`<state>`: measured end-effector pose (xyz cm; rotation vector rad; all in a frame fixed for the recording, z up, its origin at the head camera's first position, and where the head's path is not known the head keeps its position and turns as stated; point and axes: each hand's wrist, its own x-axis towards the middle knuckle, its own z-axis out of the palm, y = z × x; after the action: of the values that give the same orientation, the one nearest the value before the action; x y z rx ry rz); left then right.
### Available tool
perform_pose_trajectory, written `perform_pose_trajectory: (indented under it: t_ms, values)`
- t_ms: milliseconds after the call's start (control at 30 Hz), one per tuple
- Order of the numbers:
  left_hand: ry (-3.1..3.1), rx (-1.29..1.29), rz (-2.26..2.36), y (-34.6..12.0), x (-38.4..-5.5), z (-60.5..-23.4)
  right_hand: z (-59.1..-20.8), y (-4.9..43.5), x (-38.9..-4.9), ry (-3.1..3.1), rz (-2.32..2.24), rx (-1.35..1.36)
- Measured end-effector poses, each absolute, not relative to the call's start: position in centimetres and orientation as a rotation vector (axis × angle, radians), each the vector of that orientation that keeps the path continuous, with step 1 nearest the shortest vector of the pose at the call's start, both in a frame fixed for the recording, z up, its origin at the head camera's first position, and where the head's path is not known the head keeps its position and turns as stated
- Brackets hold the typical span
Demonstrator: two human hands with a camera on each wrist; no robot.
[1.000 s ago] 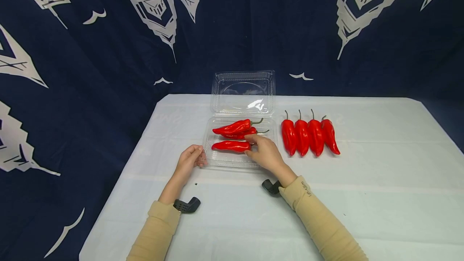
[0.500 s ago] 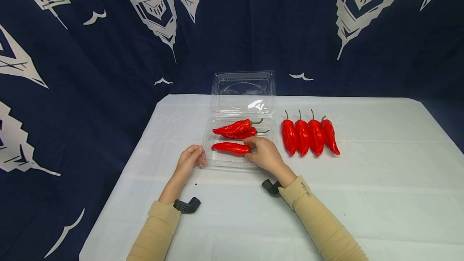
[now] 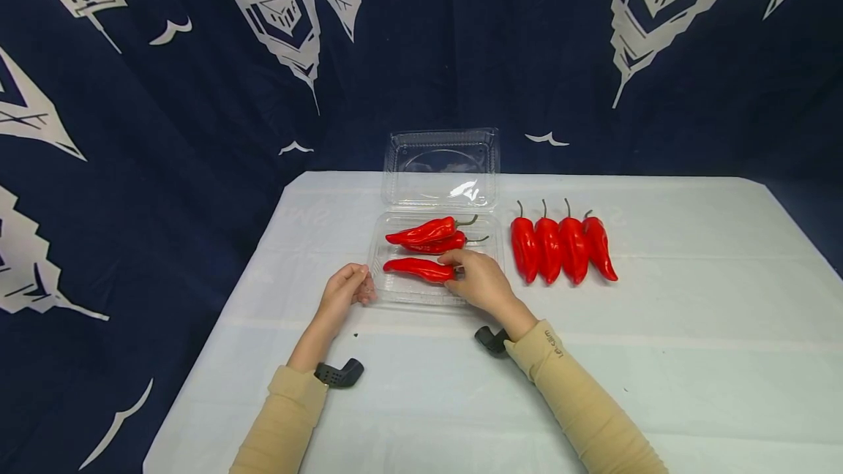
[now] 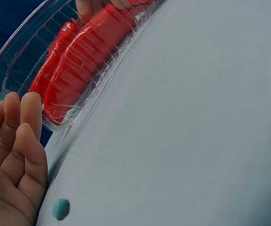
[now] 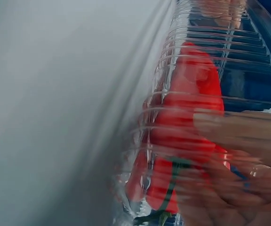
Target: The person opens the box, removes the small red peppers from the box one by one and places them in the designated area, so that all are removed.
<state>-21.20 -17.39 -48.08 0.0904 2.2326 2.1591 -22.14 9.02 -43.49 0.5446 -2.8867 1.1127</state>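
Observation:
In the head view, a clear plastic clamshell container [image 3: 415, 296] lies with its lid raised at the back. Inside it are several glossy red chili peppers. Two of them, an upper pepper [image 3: 421, 230] and one partly beneath it [image 3: 437, 244], lie along the back. My right hand [image 3: 484, 280] pinches the front pepper [image 3: 418, 268] at its stem end, thumb on the near side. In the right wrist view its green stem [image 5: 171, 183] shows through the ribbed wall. My left hand [image 3: 345, 286] holds the container's left rim between thumb and fingertips.
Several more red peppers [image 3: 549, 247] lie in a row on the white tablecloth [image 3: 691, 313], right of the container, stems pointing away. The container's lid [image 3: 441, 159] stands against a dark blue printed curtain [image 3: 461, 57]. A small dark speck [image 3: 356, 335] lies near the left wrist.
The front pepper's stem end has shifted slightly toward me, with my right fingers now closed on it. My left hand and the other peppers stay where they were.

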Motion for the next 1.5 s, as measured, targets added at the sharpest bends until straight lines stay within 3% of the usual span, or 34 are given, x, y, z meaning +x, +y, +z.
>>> perform_pose_trajectory:
  t_ms: [700, 1500]
  values:
    - [2.215, 0.079, 2.174, -17.4, -21.3, -48.2, -43.6, 9.2, -22.1, -2.848, 1.127, 0.556]
    - [2.214, 0.105, 2.184, -17.4, -21.2, -48.1, -42.4, 10.3, -22.3, -2.527, 1.636, 0.501]
